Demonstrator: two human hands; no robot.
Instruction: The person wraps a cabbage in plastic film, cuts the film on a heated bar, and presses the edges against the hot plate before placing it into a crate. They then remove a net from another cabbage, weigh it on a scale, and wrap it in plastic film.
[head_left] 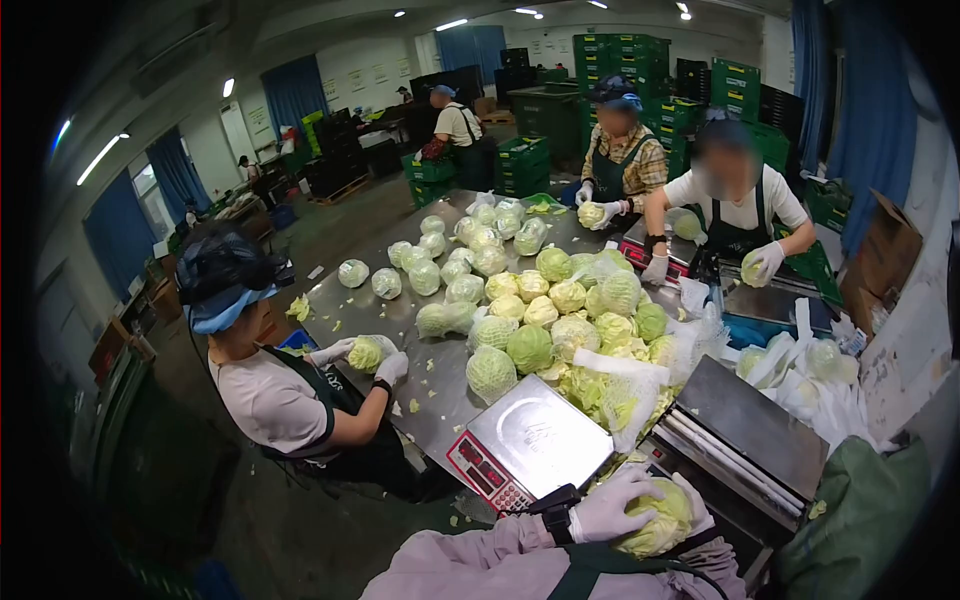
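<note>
Both my gloved hands grip cabbage [655, 520] near bottom: left hand [610, 505] wrapped on top, right hand [697, 505] mostly hidden behind. Scale [530, 440] just far-left, cabbage pile [560, 320] beyond.

Scale [530, 445] buttons: too small to read.
Wall papers [356, 80]: too far away to read.
</note>
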